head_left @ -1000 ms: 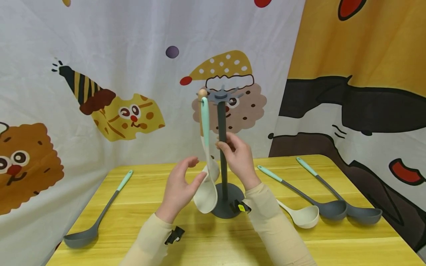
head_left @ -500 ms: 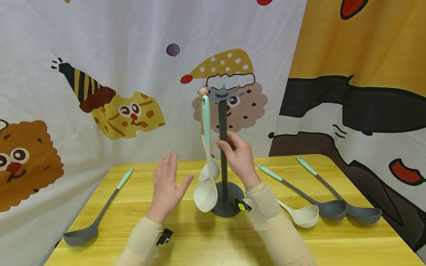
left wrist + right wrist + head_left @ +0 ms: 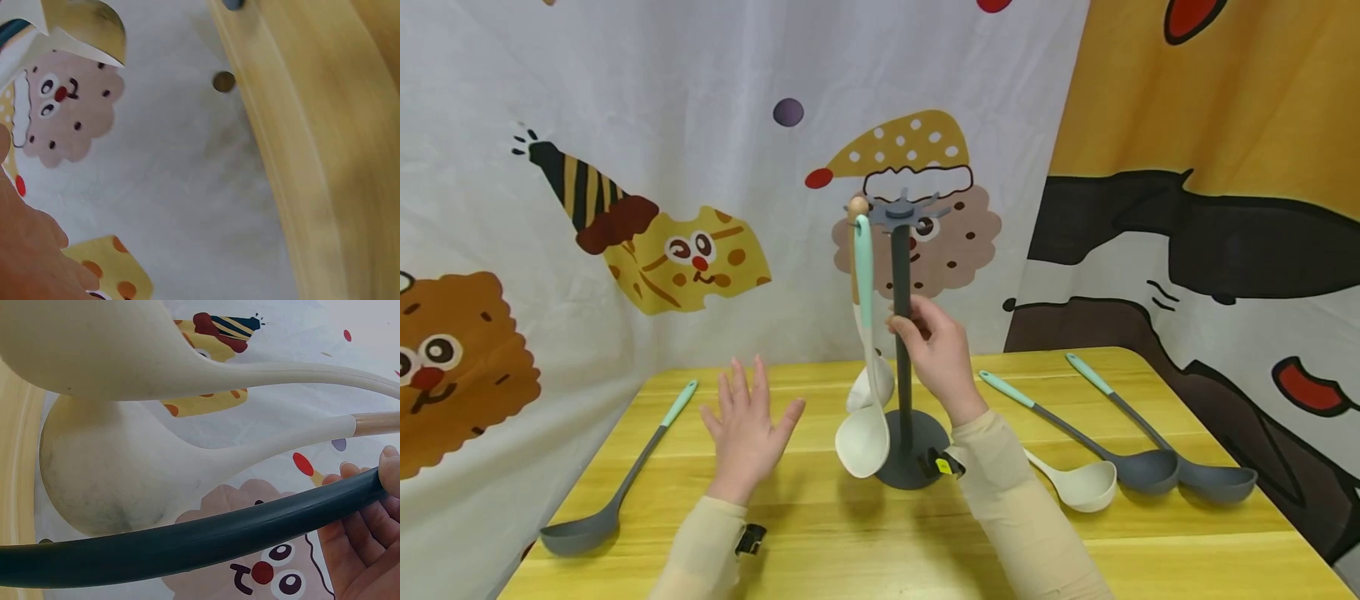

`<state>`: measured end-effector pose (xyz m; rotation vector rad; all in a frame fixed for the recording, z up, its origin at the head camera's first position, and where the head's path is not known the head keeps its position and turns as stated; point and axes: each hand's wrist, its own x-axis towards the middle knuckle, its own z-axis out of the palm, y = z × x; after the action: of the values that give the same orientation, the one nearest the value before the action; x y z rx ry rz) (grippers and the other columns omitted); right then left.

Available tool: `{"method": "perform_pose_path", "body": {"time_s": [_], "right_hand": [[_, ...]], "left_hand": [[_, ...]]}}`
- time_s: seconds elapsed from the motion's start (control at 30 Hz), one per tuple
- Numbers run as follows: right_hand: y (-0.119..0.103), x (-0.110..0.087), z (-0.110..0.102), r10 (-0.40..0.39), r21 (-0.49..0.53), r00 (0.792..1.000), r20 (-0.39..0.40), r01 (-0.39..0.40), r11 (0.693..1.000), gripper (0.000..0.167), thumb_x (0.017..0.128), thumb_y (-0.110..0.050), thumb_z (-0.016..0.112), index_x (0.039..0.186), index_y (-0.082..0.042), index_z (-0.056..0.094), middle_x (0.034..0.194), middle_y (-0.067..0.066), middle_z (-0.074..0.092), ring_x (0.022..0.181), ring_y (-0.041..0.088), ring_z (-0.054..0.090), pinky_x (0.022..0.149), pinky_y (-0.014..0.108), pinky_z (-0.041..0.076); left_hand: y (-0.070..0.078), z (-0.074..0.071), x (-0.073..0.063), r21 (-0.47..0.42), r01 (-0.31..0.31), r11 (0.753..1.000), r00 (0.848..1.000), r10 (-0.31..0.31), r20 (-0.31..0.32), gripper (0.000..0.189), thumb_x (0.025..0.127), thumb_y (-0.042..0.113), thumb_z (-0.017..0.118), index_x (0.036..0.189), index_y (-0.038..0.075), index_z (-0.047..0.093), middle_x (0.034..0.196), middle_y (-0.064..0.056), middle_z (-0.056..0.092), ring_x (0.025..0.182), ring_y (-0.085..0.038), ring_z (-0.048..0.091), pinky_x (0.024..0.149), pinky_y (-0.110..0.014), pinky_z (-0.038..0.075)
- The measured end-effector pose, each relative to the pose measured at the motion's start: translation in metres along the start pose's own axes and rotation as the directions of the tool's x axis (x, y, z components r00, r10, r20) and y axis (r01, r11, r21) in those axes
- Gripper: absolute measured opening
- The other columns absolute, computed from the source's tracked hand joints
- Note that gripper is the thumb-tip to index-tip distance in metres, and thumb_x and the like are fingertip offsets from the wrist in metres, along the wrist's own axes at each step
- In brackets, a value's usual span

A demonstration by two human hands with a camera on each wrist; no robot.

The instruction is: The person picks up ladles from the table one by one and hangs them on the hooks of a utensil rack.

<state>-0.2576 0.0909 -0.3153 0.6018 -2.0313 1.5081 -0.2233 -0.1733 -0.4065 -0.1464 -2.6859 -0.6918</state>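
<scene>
In the head view a dark grey utensil stand [image 3: 904, 375] with a hooked top rises from the table. My right hand [image 3: 942, 357] grips its post between thumb and fingers; the right wrist view shows this hand [image 3: 365, 540] around the post [image 3: 187, 547]. Two ladles hang on the stand's left side: a white ladle with a mint handle [image 3: 865, 442] in front, and a white ladle with a wooden handle [image 3: 119, 469] behind it. My left hand [image 3: 747, 437] hovers left of them, fingers spread, holding nothing.
On the table [image 3: 850, 554], a grey ladle with a mint handle [image 3: 583, 533] lies at the left. To the right lie a cream ladle [image 3: 1086, 487] and two grey mint-handled ladles, one nearer [image 3: 1150, 472] and one farther right [image 3: 1221, 485]. A printed cloth [image 3: 715, 100] hangs behind.
My left hand has moved left, away from the hanging mint-handled ladle, and its fingers have spread. My right hand keeps its grip on the post.
</scene>
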Motion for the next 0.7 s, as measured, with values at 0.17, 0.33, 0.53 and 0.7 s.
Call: {"method": "perform_pose_path", "body": {"time_s": [0.17, 0.33, 0.53, 0.7], "right_hand": [[0.001, 0.000, 0.000, -0.013, -0.003, 1.000, -0.002, 0.013, 1.000, 0.016, 0.097, -0.017, 0.065, 0.109, -0.007, 0.068, 0.090, 0.006, 0.068, 0.081, 0.021, 0.063, 0.073, 0.040, 0.050], [0.000, 0.001, 0.000, -0.025, -0.004, 1.000, -0.002, 0.025, 1.000, 0.016, 0.096, -0.017, 0.065, 0.109, -0.007, 0.068, 0.090, 0.005, 0.068, 0.080, 0.022, 0.063, 0.073, 0.040, 0.050], [0.000, 0.001, 0.000, -0.020, 0.002, 1.000, -0.002, 0.020, 1.000, 0.016, 0.096, -0.017, 0.065, 0.109, -0.007, 0.068, 0.091, 0.006, 0.068, 0.081, 0.021, 0.063, 0.073, 0.039, 0.050], [0.000, 0.000, 0.000, -0.013, 0.007, 1.000, -0.003, 0.013, 1.000, 0.016, 0.096, -0.018, 0.065, 0.108, -0.007, 0.068, 0.091, 0.006, 0.069, 0.081, 0.022, 0.063, 0.073, 0.039, 0.050]], "left_hand": [[-0.013, 0.000, -0.001, 0.037, 0.053, 0.998, 0.999, -0.053, 0.008, 0.094, 0.096, 0.067, 0.041, 0.159, 0.013, -0.002, 0.160, -0.019, -0.018, 0.144, -0.044, -0.019, 0.100, -0.076, -0.013], [-0.026, -0.004, 0.000, 0.095, 0.109, 0.989, 0.993, -0.113, 0.030, 0.097, 0.094, 0.071, 0.037, 0.159, 0.010, -0.001, 0.159, -0.025, -0.017, 0.143, -0.045, -0.022, 0.098, -0.078, -0.013], [-0.047, -0.011, 0.001, 0.130, 0.173, 0.976, 0.981, -0.183, 0.070, 0.102, 0.092, 0.075, 0.036, 0.158, 0.004, 0.003, 0.157, -0.028, -0.019, 0.140, -0.049, -0.024, 0.094, -0.080, -0.015], [-0.063, -0.017, 0.004, 0.135, 0.213, 0.968, 0.972, -0.224, 0.073, 0.105, 0.091, 0.075, 0.038, 0.157, 0.000, 0.006, 0.156, -0.033, -0.014, 0.139, -0.055, -0.020, 0.091, -0.081, -0.016]]}}
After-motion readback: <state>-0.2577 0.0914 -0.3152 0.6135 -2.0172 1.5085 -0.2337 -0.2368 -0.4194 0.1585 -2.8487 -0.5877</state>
